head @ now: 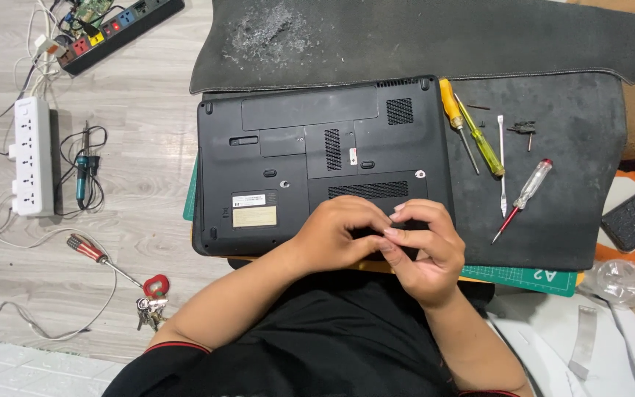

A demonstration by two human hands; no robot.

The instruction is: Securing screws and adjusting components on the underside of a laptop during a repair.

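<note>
Head view: a black laptop (317, 162) lies underside up on a dark mat (553, 191), exposing its panels; the left hand (339, 235) and right hand (424, 250) meet at its near edge, fingers curled together, though whether they grip anything cannot be told. Two pale rectangular labels (253, 209) sit left of the hands, and screwdrivers (472, 129) lie within reach on the right.

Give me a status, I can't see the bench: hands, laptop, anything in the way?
Both hands, left and right, together at the near edge of the upturned black laptop. Grip hidden. Screwdrivers lie apart, right of it.
</note>
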